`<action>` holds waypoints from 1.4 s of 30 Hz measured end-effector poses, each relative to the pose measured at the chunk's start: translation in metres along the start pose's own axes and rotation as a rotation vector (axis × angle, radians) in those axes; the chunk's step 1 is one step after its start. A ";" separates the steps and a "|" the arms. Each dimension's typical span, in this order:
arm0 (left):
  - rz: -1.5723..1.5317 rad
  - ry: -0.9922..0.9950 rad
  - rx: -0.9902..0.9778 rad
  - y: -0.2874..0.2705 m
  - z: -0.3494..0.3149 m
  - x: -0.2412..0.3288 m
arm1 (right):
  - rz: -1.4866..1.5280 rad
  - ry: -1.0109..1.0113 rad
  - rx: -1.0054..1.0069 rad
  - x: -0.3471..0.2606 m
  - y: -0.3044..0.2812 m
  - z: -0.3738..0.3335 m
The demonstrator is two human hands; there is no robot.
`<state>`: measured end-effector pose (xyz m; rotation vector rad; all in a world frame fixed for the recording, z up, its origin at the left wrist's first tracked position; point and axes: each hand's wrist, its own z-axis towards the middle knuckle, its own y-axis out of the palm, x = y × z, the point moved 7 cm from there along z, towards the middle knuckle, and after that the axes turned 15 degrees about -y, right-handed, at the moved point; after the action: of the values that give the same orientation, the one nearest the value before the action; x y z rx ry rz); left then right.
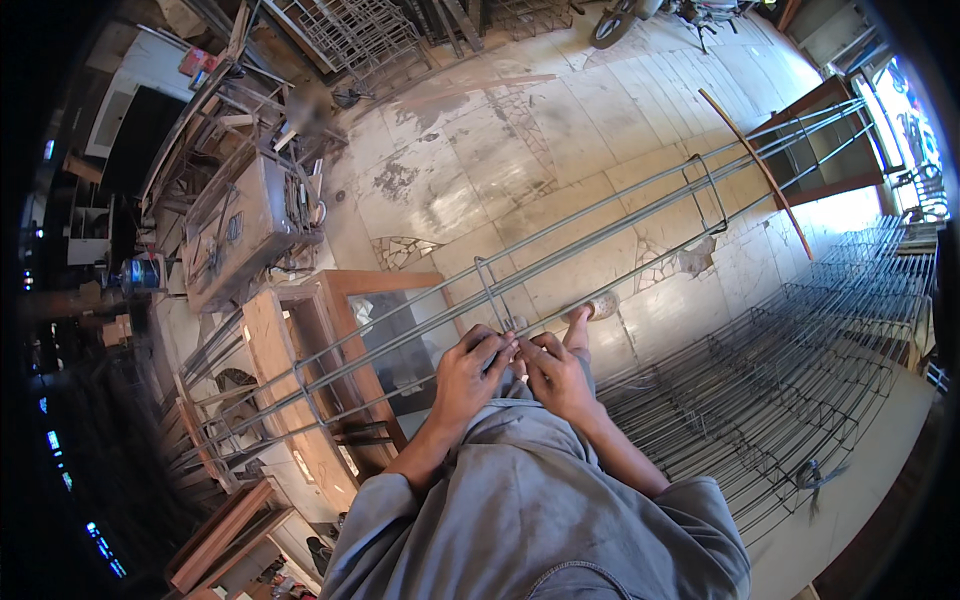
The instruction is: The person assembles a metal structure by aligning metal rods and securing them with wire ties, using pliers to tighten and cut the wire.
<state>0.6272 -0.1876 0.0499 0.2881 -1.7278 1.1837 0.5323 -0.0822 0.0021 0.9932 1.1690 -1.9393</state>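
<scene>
A long cage of thin steel rods runs diagonally in front of me, with square wire stirrups across it. My left hand is closed at the nearest rod, its fingertips beside the lower corner of one stirrup. Close by on its right, my right hand is closed too, thumb and fingers pinched at the same joint. The fingers cover whatever small thing lies between them. Another stirrup stands farther right along the cage, and one more is toward its left end.
A wooden frame props the cage's left part; a curved brown bar crosses under its right part. Stacked finished cages lie at the right. A cluttered metal box stands at left. A motorcycle wheel shows at the back.
</scene>
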 end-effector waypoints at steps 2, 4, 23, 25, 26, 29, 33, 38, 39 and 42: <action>0.002 -0.008 -0.011 0.000 -0.001 -0.003 | 0.002 -0.010 -0.137 -0.007 -0.013 0.015; 0.004 -0.022 -0.021 0.000 -0.001 -0.004 | 0.083 -0.017 -0.213 -0.005 -0.015 0.020; -0.060 0.072 -0.161 -0.002 -0.008 -0.020 | -0.913 -0.532 -0.887 -0.133 -0.002 0.053; -0.107 0.081 -0.200 0.003 -0.010 -0.033 | -0.907 -0.670 -0.944 -0.140 0.015 0.079; -0.129 0.089 -0.227 0.001 -0.012 -0.031 | -0.904 -0.730 -0.969 -0.144 0.021 0.092; -0.109 0.029 -0.248 -0.005 -0.002 -0.027 | -0.902 -0.771 -1.055 -0.123 0.038 0.136; -0.320 -0.040 -0.215 -0.002 0.010 -0.029 | -0.910 -0.834 -1.094 -0.114 0.052 0.159; -0.208 -0.140 -0.119 -0.002 0.005 -0.029 | -0.891 -0.785 -0.940 -0.115 0.045 0.166; -0.204 -0.136 -0.083 -0.003 0.003 -0.031 | -0.815 -0.882 -0.721 -0.142 0.025 0.163; -0.169 -0.221 -0.067 -0.013 -0.004 -0.033 | -0.513 -0.431 -0.300 -0.130 -0.058 0.137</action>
<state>0.6541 -0.2007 0.0307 0.5306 -1.8888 0.9991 0.5120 -0.1656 0.1799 0.1019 1.4854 -2.1240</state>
